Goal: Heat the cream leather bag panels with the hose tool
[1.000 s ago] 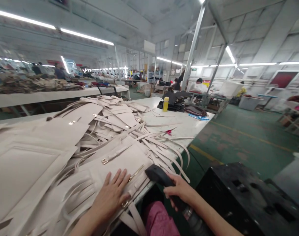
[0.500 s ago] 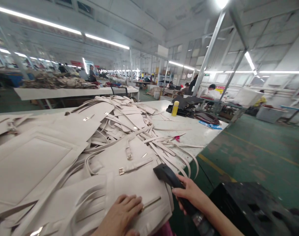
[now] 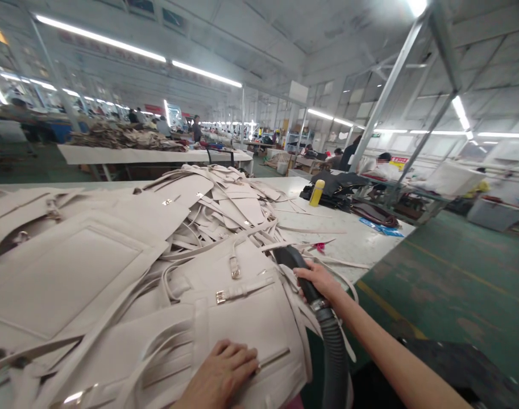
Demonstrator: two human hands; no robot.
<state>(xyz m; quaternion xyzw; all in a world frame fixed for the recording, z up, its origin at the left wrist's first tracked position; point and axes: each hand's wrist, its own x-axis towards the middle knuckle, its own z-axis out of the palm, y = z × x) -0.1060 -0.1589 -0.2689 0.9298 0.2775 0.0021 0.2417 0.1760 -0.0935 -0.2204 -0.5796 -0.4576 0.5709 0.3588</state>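
- The left hand [image 3: 222,378] is laid flat, fingers spread, on a cream leather bag panel with a slim gold bar [image 3: 246,324] at the bottom centre of the frame; nothing is clasped in its grip.
- The right hand [image 3: 316,279] is seen right of centre, its grip closed around the black nozzle of a vacuum tool [image 3: 294,262], whose tip is set against the right edge of the cream panel.
- A grey ribbed hose [image 3: 333,355] is seen running from the nozzle down to the lower edge of the frame.
- Two small gold buckles on cream straps [image 3: 233,281] are seen on the panel, just above the left hand.
- A large heap of cream leather pieces and loose straps [image 3: 127,244] is spread over the white bench [image 3: 353,238], filling the left half of the frame.
- A yellow bottle [image 3: 316,193] is stood upright at the far end of the bench, beside a pile of dark bags [image 3: 340,184].
- Other people are seen at distant benches in the upper part of the frame.
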